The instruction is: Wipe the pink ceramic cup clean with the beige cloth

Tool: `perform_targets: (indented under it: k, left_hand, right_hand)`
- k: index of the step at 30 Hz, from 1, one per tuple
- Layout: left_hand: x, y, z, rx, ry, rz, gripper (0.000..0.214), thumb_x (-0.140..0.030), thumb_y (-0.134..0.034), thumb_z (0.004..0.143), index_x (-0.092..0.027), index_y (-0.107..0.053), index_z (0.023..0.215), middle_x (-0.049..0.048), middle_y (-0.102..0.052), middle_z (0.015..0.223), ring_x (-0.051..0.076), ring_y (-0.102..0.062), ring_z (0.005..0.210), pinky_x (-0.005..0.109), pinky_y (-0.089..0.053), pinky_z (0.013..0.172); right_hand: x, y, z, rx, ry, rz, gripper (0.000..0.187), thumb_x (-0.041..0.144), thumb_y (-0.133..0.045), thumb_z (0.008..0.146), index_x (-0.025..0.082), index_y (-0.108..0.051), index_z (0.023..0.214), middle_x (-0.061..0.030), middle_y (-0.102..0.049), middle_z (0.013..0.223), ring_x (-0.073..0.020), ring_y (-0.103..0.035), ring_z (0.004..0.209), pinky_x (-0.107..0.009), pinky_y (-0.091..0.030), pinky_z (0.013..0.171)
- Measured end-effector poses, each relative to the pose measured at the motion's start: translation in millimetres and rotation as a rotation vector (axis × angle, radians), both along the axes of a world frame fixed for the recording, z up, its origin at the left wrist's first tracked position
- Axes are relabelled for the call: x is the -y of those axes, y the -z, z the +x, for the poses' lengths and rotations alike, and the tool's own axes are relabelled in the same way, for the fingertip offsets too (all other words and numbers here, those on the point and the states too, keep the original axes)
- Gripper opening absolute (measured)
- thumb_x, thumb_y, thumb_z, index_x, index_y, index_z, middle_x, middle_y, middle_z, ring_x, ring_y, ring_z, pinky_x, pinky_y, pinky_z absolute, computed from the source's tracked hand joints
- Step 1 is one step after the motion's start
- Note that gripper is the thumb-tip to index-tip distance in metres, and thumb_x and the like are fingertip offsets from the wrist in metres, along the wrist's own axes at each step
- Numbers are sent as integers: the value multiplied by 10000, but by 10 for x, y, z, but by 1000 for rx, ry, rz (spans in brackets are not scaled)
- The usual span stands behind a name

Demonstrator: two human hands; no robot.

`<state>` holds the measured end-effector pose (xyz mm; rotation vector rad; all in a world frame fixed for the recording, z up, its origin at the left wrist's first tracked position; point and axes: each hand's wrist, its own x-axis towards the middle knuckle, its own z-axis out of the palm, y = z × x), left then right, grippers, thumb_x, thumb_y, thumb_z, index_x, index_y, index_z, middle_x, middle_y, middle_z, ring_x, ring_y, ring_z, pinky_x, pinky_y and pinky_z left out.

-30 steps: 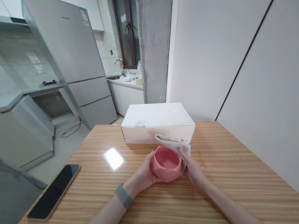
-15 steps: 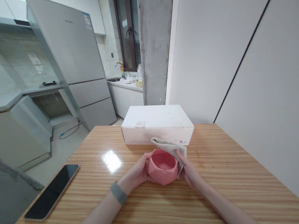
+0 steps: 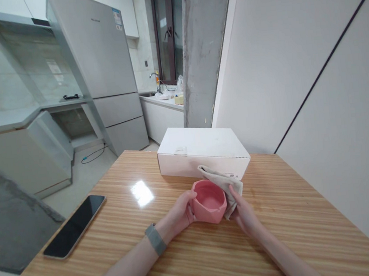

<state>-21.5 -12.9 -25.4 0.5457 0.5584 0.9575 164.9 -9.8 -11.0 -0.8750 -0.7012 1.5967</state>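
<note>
Currently, bowl [image 3: 210,201]: pink and faceted, opening upward, between your two grips over the wooden surface [image 3: 313,230]; you cannot tell whether its base touches down.
Left grip [image 3: 181,213]: wrapped around the bowl's nine-o'clock side, your thumb at the rim.
Right grip [image 3: 245,213]: pinching the cloth, toward four o'clock of the bowl.
Cloth [image 3: 227,184]: grey and folded, at the bowl's two o'clock, up against its side.
Box [image 3: 203,142]: white, closed, beyond the bowl at twelve o'clock.
Phone [image 3: 77,226]: dark screen up, well apart from your bowl at nine o'clock, near the surface's edge.
Fridge [image 3: 106,54]: far off at eleven o'clock, doors closed.
</note>
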Motion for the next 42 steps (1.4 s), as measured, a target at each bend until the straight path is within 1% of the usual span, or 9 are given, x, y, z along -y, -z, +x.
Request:
perform_targets:
  k: [2, 7, 11, 14, 20, 25, 30, 37, 42]
  left_hand:
    - [-3, -8, 4, 6, 9, 3, 379, -314, -605, 878, -141, -638, 1214, 126, -726, 1113, 242, -677, 1002, 326, -529, 820]
    - [-25, -50, -13, 0, 103, 16, 501, -512, -510, 930, -190, -591, 1305, 112, -680, 1229, 214, -664, 1013, 292, -537, 770]
    - [-5, -94, -32, -15, 138, 40, 487, -496, -514, 934, -182, -596, 1298, 117, -679, 1226, 201, -661, 981, 302, -543, 790]
    - [25, -96, -42, -16, 151, 28, 475, -487, -518, 934, -172, -606, 1278, 118, -691, 1194, 190, -659, 975, 296, -542, 813]
    - [40, -80, -73, -228, 204, 26, 567, -577, -516, 890, -184, -579, 1294, 126, -737, 993, 196, -680, 662, 286, -552, 501]
    - [14, -51, -32, -242, 127, 46, 587, -572, -520, 878, -158, -587, 1289, 130, -737, 945, 193, -657, 593, 277, -532, 417]
    - [2, -35, -16, -207, 67, 15, 586, -541, -500, 891, -166, -530, 1340, 160, -723, 1038, 232, -684, 643, 342, -565, 456]
    - [96, -114, 61, -65, 1, 19, 408, -415, -598, 897, -226, -485, 1241, 131, -637, 1233, 275, -702, 904, 467, -613, 658]
    - [139, -153, 74, -121, 10, 45, 416, -453, -590, 901, -248, -488, 1248, 110, -650, 1188, 228, -712, 830, 405, -619, 630]
  right_hand:
    - [-2, 6, -5, -8, 6, 1, 390, 511, -796, 681, 229, -769, 948, -43, -792, 1037, -289, -665, 1150, -358, -585, 913]
    - [10, -33, -26, -49, 15, -34, 395, 508, -807, 665, 232, -775, 945, -34, -787, 1056, -298, -645, 1177, -381, -559, 963]
    - [53, -97, -54, -56, 22, -48, 420, 508, -824, 640, 221, -778, 943, -41, -781, 1076, -305, -632, 1192, -391, -522, 1008]
    - [96, -126, -68, -64, -33, -76, 419, 523, -807, 657, 207, -780, 930, -59, -782, 1070, -321, -627, 1195, -416, -497, 1027]
    - [161, -139, -81, -78, -228, -68, 431, 579, -731, 730, 181, -787, 884, -104, -792, 1010, -347, -643, 1166, -453, -466, 1037]
    - [154, -190, -110, -31, -145, -58, 509, 604, -789, 638, 183, -783, 923, -106, -791, 1015, -354, -648, 1156, -459, -454, 1053]
    - [136, -247, -119, -33, -117, -29, 437, 590, -809, 615, 215, -783, 839, -77, -789, 1035, -337, -610, 1216, -429, -468, 1054]
    - [59, -217, -55, -20, -42, 18, 417, 551, -781, 680, 217, -768, 928, -75, -780, 1071, -322, -576, 1261, -441, -441, 1080]
    - [38, -153, -39, -35, -62, 1, 405, 558, -761, 701, 205, -773, 900, -86, -790, 1030, -339, -592, 1239, -458, -448, 1068]
